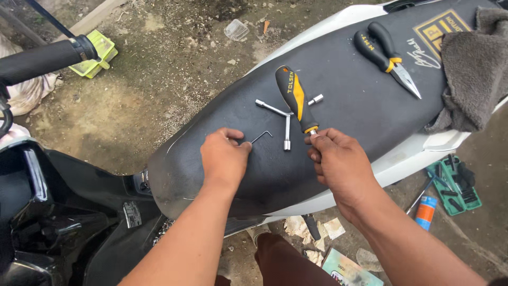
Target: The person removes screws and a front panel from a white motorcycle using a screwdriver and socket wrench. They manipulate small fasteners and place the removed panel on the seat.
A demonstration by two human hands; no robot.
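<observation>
My left hand (pixel 224 157) rests on the black scooter seat (pixel 360 95), fingers pinched on the end of a small bent hex key (pixel 261 136). My right hand (pixel 338 159) is closed around the metal shaft of a black-and-yellow screwdriver (pixel 296 98) that lies on the seat, handle pointing away from me. A three-armed metal socket wrench (pixel 283 114) lies between the two hands, partly under the screwdriver handle.
Long-nose pliers (pixel 389 55) with black-yellow grips and a grey rag (pixel 473 69) lie on the seat's far right. A handlebar grip (pixel 45 58) juts in at upper left. On the dirt floor sit a green tool case (pixel 457 185), a spray can (pixel 425 212) and a yellow-green tray (pixel 100 53).
</observation>
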